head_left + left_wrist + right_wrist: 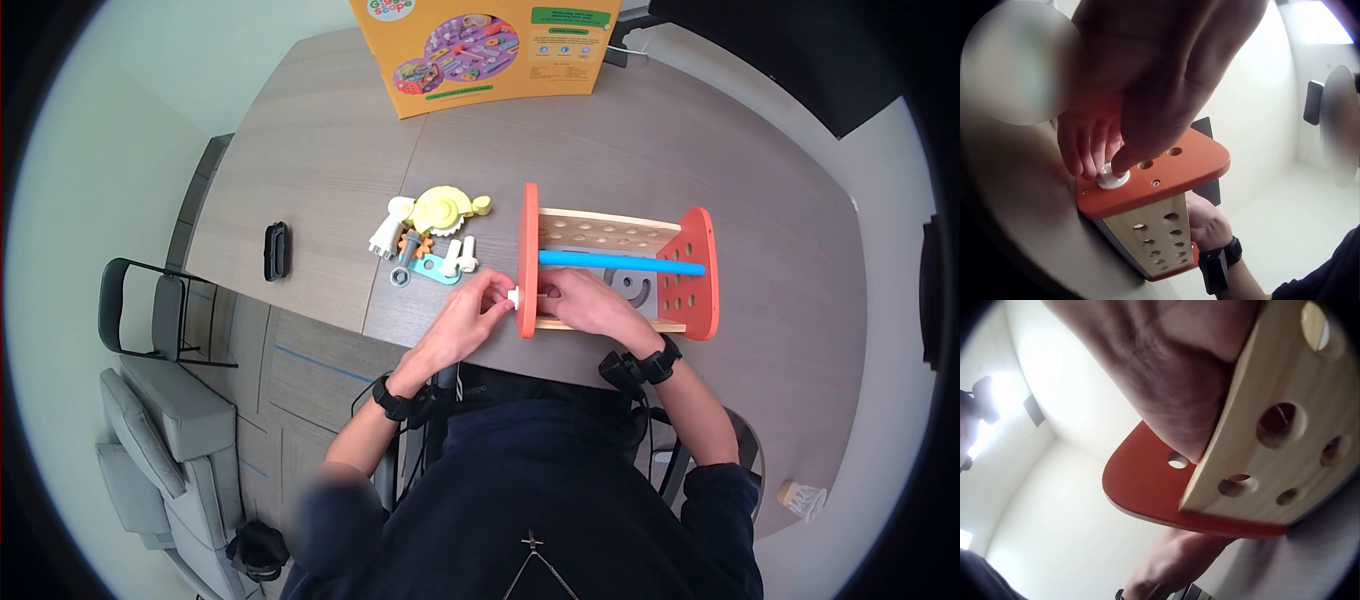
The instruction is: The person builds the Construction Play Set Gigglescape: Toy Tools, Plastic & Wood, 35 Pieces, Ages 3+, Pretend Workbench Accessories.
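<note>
A wooden toy toolbox with orange-red end panels (528, 230) and a blue bar handle (620, 263) stands at the table's front edge. At its left end panel my left hand (465, 318) pinches a white plastic toy bolt (1113, 178) between thumb and fingers. The bolt's round white head lies against the panel's outer face, beside a row of holes. My right hand (590, 303) reaches into the toolbox over the low wooden side board (1272, 444), its fingers bent near the inner face of that same panel. The right fingertips are mostly hidden, and I cannot tell what they hold.
Left of the toolbox lie toy parts: a yellow round saw piece (441, 209), an orange gear (415, 243), a grey bolt (408, 255), a teal plate (436, 268) and white bolts (460, 256). A black case (277, 250) lies farther left. A yellow box (490, 60) stands behind.
</note>
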`<action>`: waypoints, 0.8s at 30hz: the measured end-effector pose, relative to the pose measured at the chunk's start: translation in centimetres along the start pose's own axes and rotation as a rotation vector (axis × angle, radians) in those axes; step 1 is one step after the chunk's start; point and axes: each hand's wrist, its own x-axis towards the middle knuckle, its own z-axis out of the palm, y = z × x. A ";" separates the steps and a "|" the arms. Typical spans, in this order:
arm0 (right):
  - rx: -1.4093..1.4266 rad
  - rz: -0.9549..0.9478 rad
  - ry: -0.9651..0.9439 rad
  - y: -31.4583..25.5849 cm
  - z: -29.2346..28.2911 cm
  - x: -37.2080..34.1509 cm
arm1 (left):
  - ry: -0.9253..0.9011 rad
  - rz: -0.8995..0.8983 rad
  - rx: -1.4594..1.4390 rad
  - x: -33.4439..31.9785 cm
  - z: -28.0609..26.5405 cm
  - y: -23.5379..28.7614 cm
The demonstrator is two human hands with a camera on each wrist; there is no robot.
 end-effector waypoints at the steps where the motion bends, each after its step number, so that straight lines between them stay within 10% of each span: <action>1: 0.000 0.006 -0.003 -0.1 0.0 -0.1 | 0.003 0.028 -0.020 0.1 0.0 -0.6; 24: -0.109 -0.024 -0.050 0.9 0.1 0.2 | -0.063 0.100 0.253 0.3 -1.2 0.7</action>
